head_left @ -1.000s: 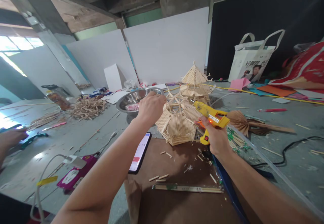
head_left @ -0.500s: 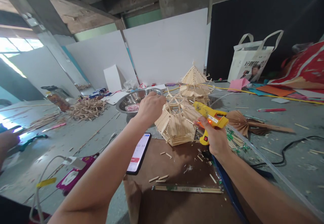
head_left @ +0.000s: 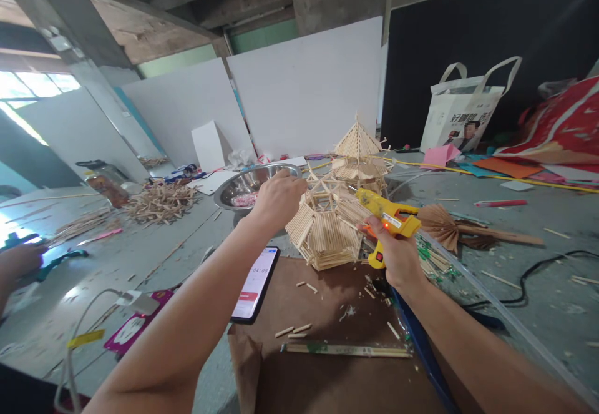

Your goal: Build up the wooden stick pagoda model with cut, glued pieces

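Observation:
A small pavilion model (head_left: 327, 233) built of thin wooden sticks stands on brown paper (head_left: 318, 301). At its upper left side my left hand (head_left: 281, 198) is closed, fingertips pinched near the open stick frame at the top; what they hold, if anything, is hidden. My right hand (head_left: 402, 261) grips a yellow hot glue gun (head_left: 388, 214), its nozzle pointing left toward the top of the model. Behind stands a second stick model (head_left: 358, 145) with a pointed roof. A metal bowl (head_left: 224, 192) sits beyond my left hand, partly covered by it.
A phone (head_left: 255, 286) with a running timer lies on the paper's left edge. Stick bundles (head_left: 346, 350) and loose sticks lie in front. A stick pile (head_left: 161, 200) and power bank-like purple box (head_left: 140, 323) are leftward. Another person's hand (head_left: 21, 264) shows at far left.
The phone's timer has gone from 03:59 to 04:00. My hands and the glue gun have barely moved. The other person's hand at far left has shifted slightly right.

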Demonstrator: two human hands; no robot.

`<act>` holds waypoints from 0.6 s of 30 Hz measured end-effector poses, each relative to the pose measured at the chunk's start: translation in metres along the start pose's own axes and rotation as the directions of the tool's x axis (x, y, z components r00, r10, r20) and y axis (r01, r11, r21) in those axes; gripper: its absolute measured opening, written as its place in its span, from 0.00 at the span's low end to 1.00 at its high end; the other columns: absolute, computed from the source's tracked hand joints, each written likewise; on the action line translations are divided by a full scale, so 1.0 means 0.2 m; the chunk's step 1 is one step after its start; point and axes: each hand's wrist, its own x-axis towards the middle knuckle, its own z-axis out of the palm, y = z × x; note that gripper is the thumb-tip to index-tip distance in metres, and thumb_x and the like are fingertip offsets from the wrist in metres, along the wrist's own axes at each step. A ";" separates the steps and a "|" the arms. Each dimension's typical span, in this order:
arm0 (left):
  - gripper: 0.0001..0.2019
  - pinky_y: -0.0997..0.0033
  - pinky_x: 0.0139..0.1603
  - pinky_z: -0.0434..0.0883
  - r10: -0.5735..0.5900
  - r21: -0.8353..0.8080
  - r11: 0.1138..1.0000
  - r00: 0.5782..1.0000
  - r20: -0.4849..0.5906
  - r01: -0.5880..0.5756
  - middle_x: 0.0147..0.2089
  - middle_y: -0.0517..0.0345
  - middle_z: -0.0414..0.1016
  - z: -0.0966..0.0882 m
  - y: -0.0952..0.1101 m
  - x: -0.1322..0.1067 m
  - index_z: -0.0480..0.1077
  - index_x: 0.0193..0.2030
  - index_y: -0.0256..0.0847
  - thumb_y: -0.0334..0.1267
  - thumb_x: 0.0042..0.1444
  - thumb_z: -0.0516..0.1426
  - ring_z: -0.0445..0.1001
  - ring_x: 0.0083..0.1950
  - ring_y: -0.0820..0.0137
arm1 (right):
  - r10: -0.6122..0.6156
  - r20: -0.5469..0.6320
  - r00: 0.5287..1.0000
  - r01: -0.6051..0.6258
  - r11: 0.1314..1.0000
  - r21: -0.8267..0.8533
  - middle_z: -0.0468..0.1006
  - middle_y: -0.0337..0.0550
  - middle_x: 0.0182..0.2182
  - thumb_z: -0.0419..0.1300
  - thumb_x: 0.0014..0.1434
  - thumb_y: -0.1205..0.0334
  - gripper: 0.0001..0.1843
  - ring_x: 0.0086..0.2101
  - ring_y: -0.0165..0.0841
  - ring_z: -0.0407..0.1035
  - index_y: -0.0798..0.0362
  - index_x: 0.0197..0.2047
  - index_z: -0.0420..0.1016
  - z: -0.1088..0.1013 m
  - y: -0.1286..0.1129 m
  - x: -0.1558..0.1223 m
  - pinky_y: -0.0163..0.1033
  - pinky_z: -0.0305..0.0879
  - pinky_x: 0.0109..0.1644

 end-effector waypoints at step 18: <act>0.07 0.72 0.29 0.57 0.017 -0.012 1.000 0.999 0.045 -0.016 0.25 0.57 0.70 -0.01 0.00 0.01 0.64 0.25 0.39 0.25 0.47 0.50 0.65 0.34 0.67 | 0.008 -0.005 1.000 -0.008 1.000 0.022 0.76 0.37 0.29 0.65 0.38 0.56 0.17 0.31 0.34 0.71 0.53 0.33 0.72 0.00 -0.01 0.00 0.40 0.67 0.39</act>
